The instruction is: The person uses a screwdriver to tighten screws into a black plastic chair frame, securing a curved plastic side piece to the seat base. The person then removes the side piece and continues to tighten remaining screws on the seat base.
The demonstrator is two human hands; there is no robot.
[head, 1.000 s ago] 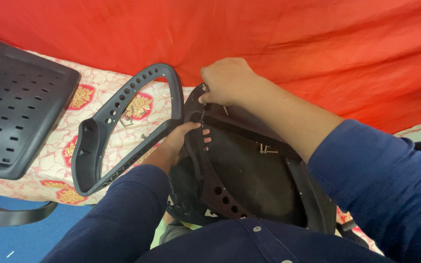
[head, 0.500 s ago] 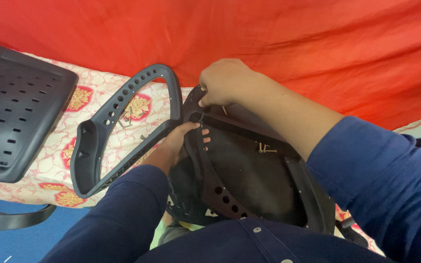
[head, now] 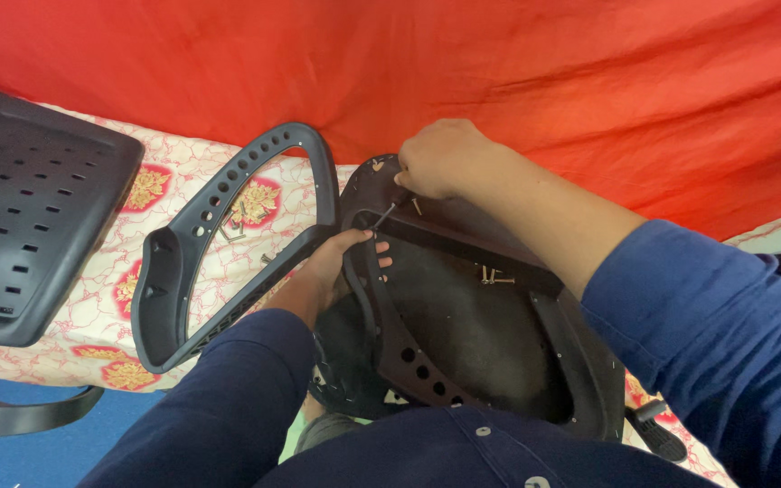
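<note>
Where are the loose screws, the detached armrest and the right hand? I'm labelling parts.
loose screws (head: 492, 276), head view, on the shafts.
detached armrest (head: 166, 271), head view, its solid lower section.
right hand (head: 440, 158), head view, back of hand.

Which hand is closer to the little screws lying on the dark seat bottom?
Right. The right hand is up and to the left of the screws, holding a thin tool. The left hand is farther left, gripping the seat's holed rim.

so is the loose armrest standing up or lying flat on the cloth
Lying flat. The black armrest rests on its side on the patterned cloth, with the cloth showing through its open loop, beside the chair seat.
</note>
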